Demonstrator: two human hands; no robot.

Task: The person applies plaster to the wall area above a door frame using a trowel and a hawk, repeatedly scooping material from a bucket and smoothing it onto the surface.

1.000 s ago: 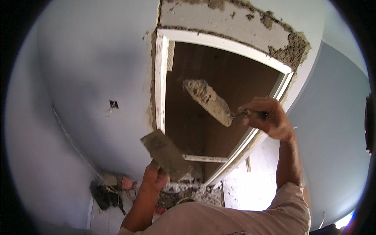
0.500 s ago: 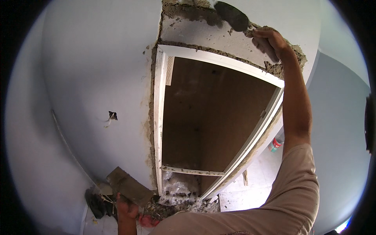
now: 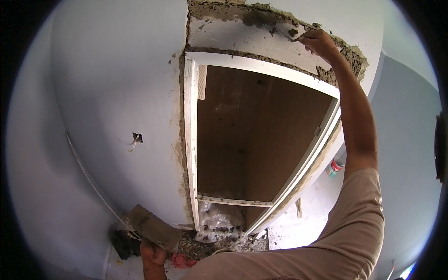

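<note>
High on the right, my right hand (image 3: pixel 319 43) is closed round a trowel (image 3: pixel 283 31), its blade close to the patch of rough mortar (image 3: pixel 219 14) above the door frame. The blade is seen nearly edge-on, and my fingers hide most of the handle. A dark lump shows beside the blade; whether it sits on the blade or the wall I cannot tell. Low on the left, my left hand (image 3: pixel 153 255) grips a flat, mortar-stained board (image 3: pixel 153 227) by its underside. Below the patch, the white door frame (image 3: pixel 261 66) surrounds a dark opening.
Rubble (image 3: pixel 198 245) and clear plastic sheeting (image 3: pixel 217 224) lie at the foot of the opening. A wall box with loose wires (image 3: pixel 136 138) is on the left wall. A black bag-like thing (image 3: pixel 123 242) sits by the board. A red and green bucket (image 3: pixel 334 168) stands beyond the frame.
The trowel's broad dark blade has turned to nearly edge-on and come slightly lower and rightward. My left hand and the board have shifted slightly right and down in the picture.
</note>
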